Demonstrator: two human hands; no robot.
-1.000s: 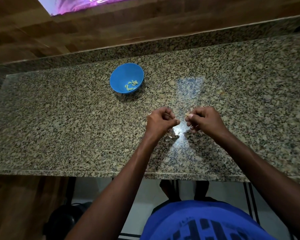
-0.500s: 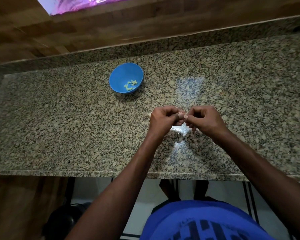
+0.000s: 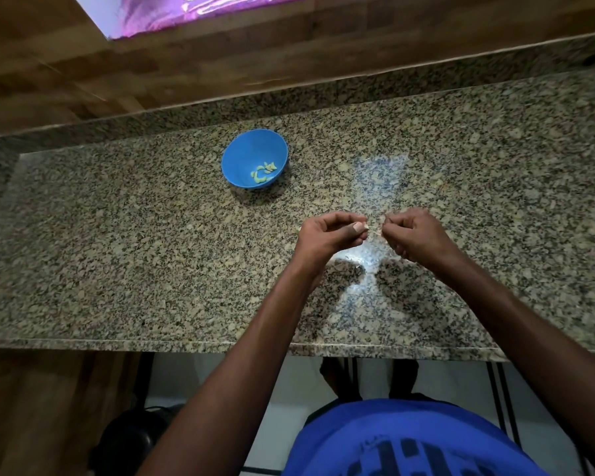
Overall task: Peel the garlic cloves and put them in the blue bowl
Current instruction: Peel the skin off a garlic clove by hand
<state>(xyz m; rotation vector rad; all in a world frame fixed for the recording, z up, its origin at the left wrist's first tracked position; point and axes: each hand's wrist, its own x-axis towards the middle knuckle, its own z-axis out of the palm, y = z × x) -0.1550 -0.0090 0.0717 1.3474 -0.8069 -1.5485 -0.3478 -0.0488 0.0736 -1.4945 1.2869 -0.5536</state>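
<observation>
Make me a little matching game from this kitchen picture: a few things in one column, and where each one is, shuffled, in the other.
Things:
1. blue bowl
2. peeled garlic pieces
3. left hand
4. right hand

Places:
A. above the countertop, nearer the bowl, fingers curled
B. on the countertop, beyond the hands and to the left
C. above the countertop, farther from the bowl, fingers curled
D. in the bottom of the bowl

Pairs: 1-B, 2-D, 3-A, 4-C
</observation>
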